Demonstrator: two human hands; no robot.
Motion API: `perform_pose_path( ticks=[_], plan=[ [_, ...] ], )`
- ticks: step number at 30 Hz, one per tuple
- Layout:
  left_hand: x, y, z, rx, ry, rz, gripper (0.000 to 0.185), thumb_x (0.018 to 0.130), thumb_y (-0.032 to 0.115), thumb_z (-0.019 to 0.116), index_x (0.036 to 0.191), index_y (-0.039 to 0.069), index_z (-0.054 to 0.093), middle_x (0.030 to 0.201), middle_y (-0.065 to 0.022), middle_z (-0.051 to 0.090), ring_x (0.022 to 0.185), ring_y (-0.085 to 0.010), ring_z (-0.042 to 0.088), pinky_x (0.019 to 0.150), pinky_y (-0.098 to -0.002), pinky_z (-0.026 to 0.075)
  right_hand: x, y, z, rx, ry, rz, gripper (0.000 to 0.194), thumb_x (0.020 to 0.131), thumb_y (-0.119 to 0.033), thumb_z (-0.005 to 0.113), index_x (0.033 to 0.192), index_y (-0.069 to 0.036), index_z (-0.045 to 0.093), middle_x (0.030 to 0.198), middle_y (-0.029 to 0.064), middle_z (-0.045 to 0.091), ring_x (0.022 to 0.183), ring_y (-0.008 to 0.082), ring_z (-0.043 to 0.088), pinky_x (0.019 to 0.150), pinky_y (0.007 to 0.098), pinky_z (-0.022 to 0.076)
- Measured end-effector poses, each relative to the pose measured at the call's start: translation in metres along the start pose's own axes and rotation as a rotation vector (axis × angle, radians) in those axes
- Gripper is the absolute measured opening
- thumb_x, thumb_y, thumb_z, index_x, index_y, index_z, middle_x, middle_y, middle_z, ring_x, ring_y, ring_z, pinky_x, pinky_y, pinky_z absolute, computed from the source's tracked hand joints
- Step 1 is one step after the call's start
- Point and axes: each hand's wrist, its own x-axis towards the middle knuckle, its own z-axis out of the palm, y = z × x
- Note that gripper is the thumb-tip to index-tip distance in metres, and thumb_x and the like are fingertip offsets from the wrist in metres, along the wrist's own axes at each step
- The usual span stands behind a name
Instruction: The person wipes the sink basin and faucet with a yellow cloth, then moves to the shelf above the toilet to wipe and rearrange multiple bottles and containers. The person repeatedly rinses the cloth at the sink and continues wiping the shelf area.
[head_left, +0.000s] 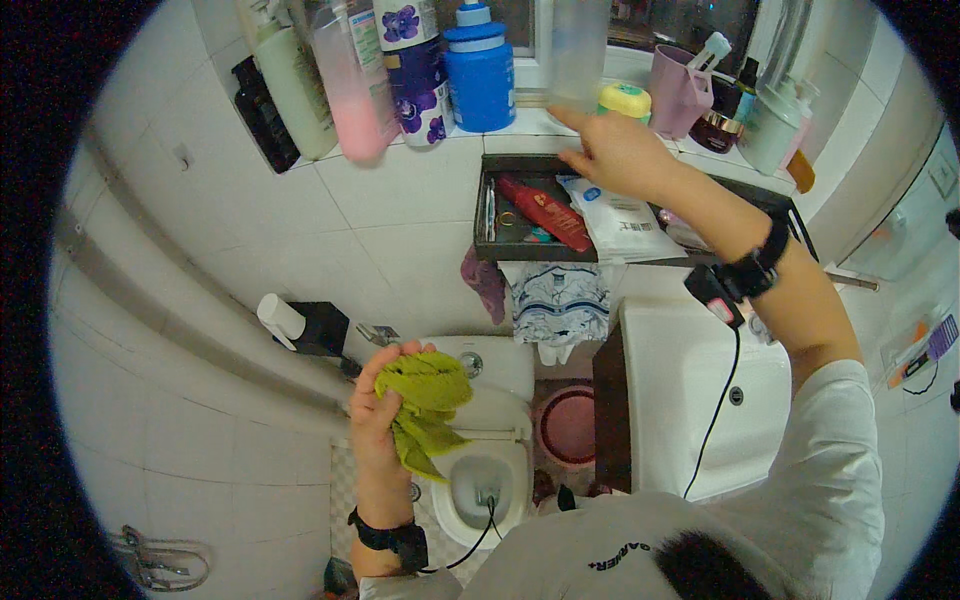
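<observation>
My left hand (381, 397) grips a bunched yellow-green cloth (431, 397), held above the toilet (480, 472). At the tiled windowsill (536, 124), my right hand (611, 150) holds nothing, its index finger extended and thumb apart. The fingertip is by the base of a translucent frosted container (577, 56); whether they touch I cannot tell. Left of it stands a blue pump bottle (480, 79). A yellow-lidded jar (625, 101) is just behind the hand. Below my right forearm is a black wall-mounted tray (536, 253) with a red tube (544, 212) and a white packet (626, 225).
More bottles, including a pink one (356, 97), line the sill's left. At right are a pink mug (679, 90) with toothbrushes and a pump bottle (772, 127). A patterned cloth (561, 300) hangs below the tray. The washbasin (697, 420) is at right; a pink basin (566, 426) sits on the floor.
</observation>
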Motion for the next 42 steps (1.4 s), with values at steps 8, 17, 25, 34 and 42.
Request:
perform_pose_path(
  ticks=[8,17,25,34,42],
  plan=[
    [-0.006,0.002,-0.026,0.011,0.073,0.01,0.04,0.088,0.008,0.06,0.127,0.001,0.052,0.128,-0.0186,0.056,0.126,-0.0358,0.05,0.107,-0.0507,0.04,0.037,0.007,0.037,-0.102,-0.008,-0.017,0.028,0.083,-0.026,0.068,0.101,-0.004,0.066,0.091,0.0183,0.069,0.084,0.0372,0.067,0.074,0.0466,0.0538],
    [-0.008,0.003,-0.05,0.004,0.116,0.032,0.039,0.088,0.006,0.059,0.126,0.001,0.052,0.127,-0.0184,0.057,0.124,-0.0335,0.051,0.106,-0.0493,0.041,0.017,0.001,0.014,-0.018,0.216,0.016,0.019,0.081,-0.023,0.073,0.091,-0.008,0.07,0.071,0.0119,0.065,0.065,0.0279,0.063,0.06,0.0387,0.0485],
    [0.007,0.006,-0.029,-0.022,0.111,-0.019,0.035,0.087,0.005,0.059,0.122,0.001,0.055,0.117,-0.0163,0.059,0.109,-0.0294,0.058,0.095,-0.0426,0.047,-0.062,0.001,-0.084,0.244,0.257,0.083,0.018,0.092,-0.018,0.062,0.097,-0.003,0.069,0.072,0.013,0.065,0.06,0.0178,0.059,0.056,0.0314,0.0459],
    [0.155,0.009,0.077,1.189,-0.335,0.609,0.033,0.085,0.021,0.067,0.112,0.002,0.06,0.09,-0.0122,0.061,0.082,-0.0201,0.059,0.077,-0.0282,0.047,-0.187,-0.015,-0.075,0.397,0.252,0.376,0.012,0.091,-0.006,0.061,0.1,-0.001,0.067,0.074,0.0055,0.061,0.059,0.0094,0.054,0.052,0.0239,0.0413],
    [0.271,-0.052,0.164,1.887,-0.331,0.971,0.052,0.081,0.024,0.071,0.121,-0.004,0.051,0.119,-0.0266,0.051,0.107,-0.0386,0.055,0.093,-0.0436,0.046,-0.312,0.01,-0.035,0.462,0.313,0.626,0.01,0.091,-0.006,0.06,0.097,0.0,0.066,0.081,0.0065,0.063,0.054,0.0091,0.054,0.049,0.0223,0.0426]
  ],
)
